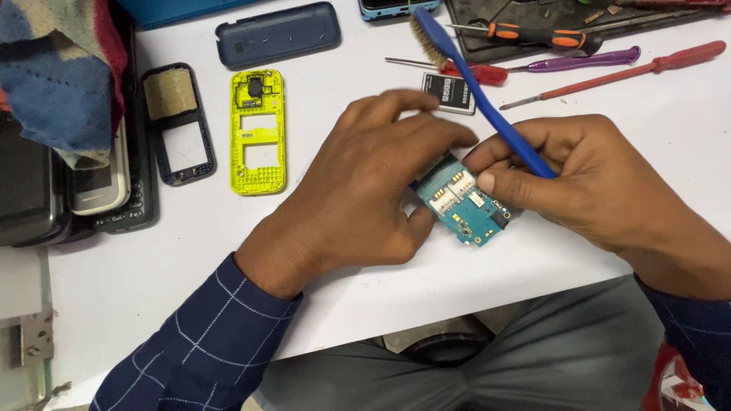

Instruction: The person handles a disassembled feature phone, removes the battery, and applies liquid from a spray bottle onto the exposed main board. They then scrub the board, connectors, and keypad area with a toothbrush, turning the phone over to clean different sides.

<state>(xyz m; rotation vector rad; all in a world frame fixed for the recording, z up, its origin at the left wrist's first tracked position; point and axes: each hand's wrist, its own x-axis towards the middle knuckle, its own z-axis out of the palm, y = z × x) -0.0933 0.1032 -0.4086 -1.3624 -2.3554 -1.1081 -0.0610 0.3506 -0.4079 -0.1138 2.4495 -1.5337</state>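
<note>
Two hands work over a small blue-green circuit board (pixel 464 204) at the near edge of the white table (pixel 152 274).

The left hand (pixel 365 183) pinches the board to pin it flat, probably for steadiness; the right hand (pixel 586 179) grips a blue-handled brush (pixel 476 91) like a pen — bristles pointing away, upward. The left fingers hide much of the board. Beyond lie a yellow phone frame (pixel 257 131), a battery (pixel 449 93) and screwdrivers (pixel 609 72) — the lowered end of the brush is hidden.

1. The circuit board (pixel 464 204) is teal with white and metal connector slots, lying tilted on the white table, its upper end hidden.
2. The brush (pixel 476 91) has a long blue handle, slanting, bristles at the top.
</note>
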